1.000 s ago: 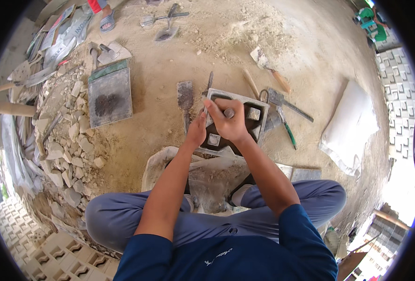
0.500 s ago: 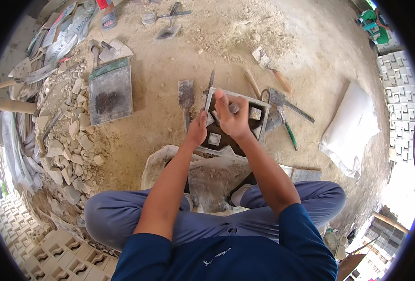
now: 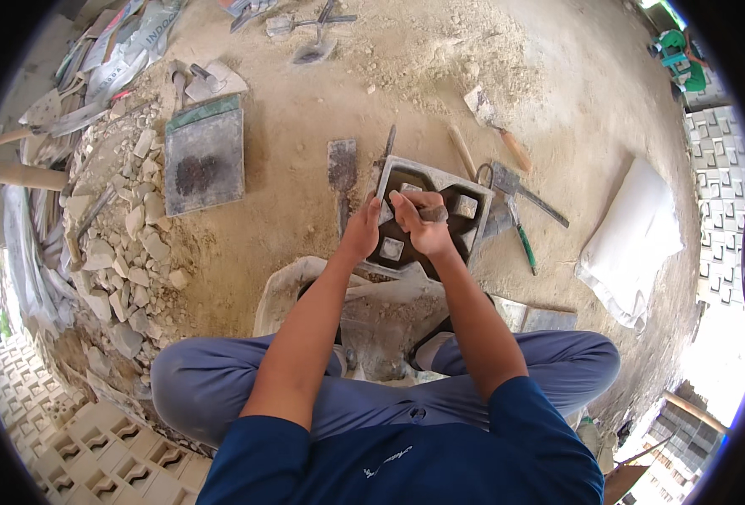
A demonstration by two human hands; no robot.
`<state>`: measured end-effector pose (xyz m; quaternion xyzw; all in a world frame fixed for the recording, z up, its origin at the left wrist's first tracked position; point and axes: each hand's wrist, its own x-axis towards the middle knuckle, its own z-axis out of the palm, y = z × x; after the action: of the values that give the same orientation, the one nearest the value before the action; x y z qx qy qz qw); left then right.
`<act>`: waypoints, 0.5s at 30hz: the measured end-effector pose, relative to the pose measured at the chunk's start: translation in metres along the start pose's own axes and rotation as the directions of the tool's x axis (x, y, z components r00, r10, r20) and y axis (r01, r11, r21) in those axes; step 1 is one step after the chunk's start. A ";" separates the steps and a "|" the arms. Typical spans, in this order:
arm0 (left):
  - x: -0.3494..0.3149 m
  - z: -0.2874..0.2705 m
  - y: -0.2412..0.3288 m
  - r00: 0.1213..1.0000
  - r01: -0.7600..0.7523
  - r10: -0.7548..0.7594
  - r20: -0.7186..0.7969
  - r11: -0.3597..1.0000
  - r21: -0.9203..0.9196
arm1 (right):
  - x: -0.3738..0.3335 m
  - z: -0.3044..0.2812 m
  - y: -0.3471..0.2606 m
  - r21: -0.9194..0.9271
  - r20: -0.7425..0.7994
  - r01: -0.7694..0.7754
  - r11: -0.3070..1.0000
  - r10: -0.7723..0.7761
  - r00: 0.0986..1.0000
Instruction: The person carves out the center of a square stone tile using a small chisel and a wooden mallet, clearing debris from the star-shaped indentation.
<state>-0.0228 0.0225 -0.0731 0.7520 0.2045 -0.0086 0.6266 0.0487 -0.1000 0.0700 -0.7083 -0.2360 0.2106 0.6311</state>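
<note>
A square metal mould with pale square blocks inside and dark fill between them stands in front of my legs. At its left rim is my left hand, fingers closed against the edge. Over the middle of the mould, my right hand makes a fist round a short grey rod with a blunt round end. The rod's lower part is hidden by the hand. Just left of the mould lies a flat, grey-bladed tool, and a thin metal bar sticks out past its far left corner.
To the right lie a wooden-handled trowel, a hammer and a green-handled tool. A white sack is farther right. On the left are a flat grey board and broken stone pieces. Another person is at the far right.
My right hand and the rod have come nearer to me over the mould, and the rod is tilted differently. My left hand stays at the left rim. A sandalled foot at the far left has moved.
</note>
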 end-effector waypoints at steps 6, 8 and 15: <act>-0.001 -0.008 -0.004 0.999 0.035 -0.035 -0.013 0.999 -0.010 | 0.009 0.003 -0.021 0.090 -0.066 0.084 0.992 -0.078 0.995; -0.003 0.003 0.014 0.999 -0.008 0.009 0.034 1.000 -0.006 | 0.002 -0.002 -0.009 0.060 -0.180 0.145 0.988 -0.132 0.975; -0.003 -0.003 -0.002 0.999 -0.016 0.016 -0.031 1.000 0.019 | 0.009 0.009 -0.017 0.134 -0.155 0.226 0.965 -0.205 0.966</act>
<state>-0.0268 0.0243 -0.0735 0.7595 0.2080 0.0061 0.6163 0.0493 -0.0855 0.0858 -0.6417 -0.2504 0.1076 0.7169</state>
